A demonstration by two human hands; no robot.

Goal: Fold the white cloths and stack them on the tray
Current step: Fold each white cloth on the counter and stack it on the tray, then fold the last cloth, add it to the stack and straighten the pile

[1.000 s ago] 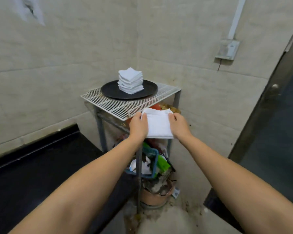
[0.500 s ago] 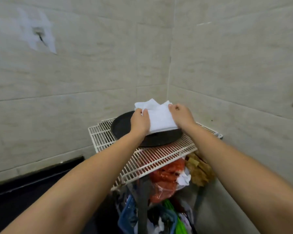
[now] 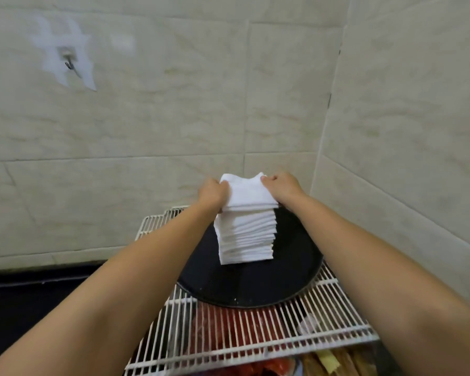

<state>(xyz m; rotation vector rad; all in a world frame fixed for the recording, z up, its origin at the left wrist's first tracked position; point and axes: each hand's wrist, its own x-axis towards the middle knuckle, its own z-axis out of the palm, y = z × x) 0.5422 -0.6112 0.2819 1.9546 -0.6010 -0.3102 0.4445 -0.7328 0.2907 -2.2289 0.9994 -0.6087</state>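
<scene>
Landmark: round black tray (image 3: 255, 289) on a white wire rack shelf (image 3: 255, 337) in the corner of pale tiled walls (image 3: 174, 118).

Far left of the tray: dark black worktop (image 3: 25, 308) along the wall base. Up on the wall, left of and above the tray, a small metal hook (image 3: 70, 65) on a whitish patch.

Left hand (image 3: 210, 194) above the tray's back half, fingers curled and clamped on the left edge of the folded white cloth (image 3: 248, 194).

Tall stack of folded white cloths (image 3: 244, 237) stands on the tray, toward its back, upright and slightly uneven at the edges. The folded white cloth lies on top of the stack, touching it, held at both sides, far corners lifted a little.

Right hand (image 3: 282, 187) above the tray's back right, fingers curled and pinching the cloth's right edge.

Below the tray, seen through the rack wires: red plastic bag (image 3: 223, 332), blurry. Lower right of the tray, under the rack edge: yellowish-brown stuff (image 3: 334, 362), can't tell what.
</scene>
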